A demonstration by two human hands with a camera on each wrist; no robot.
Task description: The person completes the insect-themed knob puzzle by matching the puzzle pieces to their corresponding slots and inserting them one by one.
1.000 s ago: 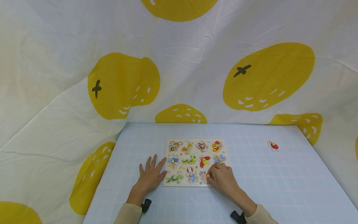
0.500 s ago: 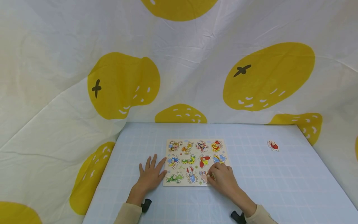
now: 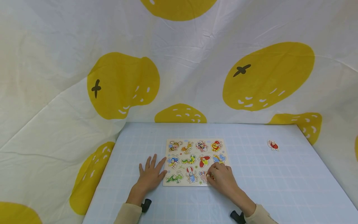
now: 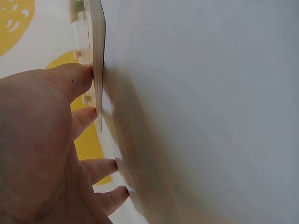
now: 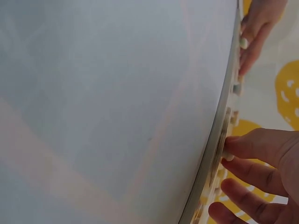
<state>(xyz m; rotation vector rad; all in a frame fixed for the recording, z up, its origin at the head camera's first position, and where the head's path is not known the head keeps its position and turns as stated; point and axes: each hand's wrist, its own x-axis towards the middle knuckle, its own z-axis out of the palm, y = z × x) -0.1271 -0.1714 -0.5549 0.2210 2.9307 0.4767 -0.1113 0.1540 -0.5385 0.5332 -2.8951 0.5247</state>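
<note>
A wooden peg puzzle board (image 3: 181, 184) with colourful insect pieces lies on the table. My left hand (image 3: 149, 177) rests flat at its left side, fingers spread. In the left wrist view the thumb (image 4: 77, 79) and index fingertip touch the board's edge, and other fingertips press the tablecloth. My right hand (image 3: 223, 179) is over the lower right corner. There its thumb and index finger pinch the small knob (image 5: 228, 157) of a pinkish puzzle piece (image 3: 203, 176), partly hidden by the hand. The piece's edge shows close against the board's face in the right wrist view.
A loose ladybird puzzle piece (image 3: 273, 145) lies on the table to the right, away from the board. A pale blue checked cloth (image 3: 279, 180) covers the table. Behind it hangs a white curtain (image 3: 190, 71) printed with large yellow fruit.
</note>
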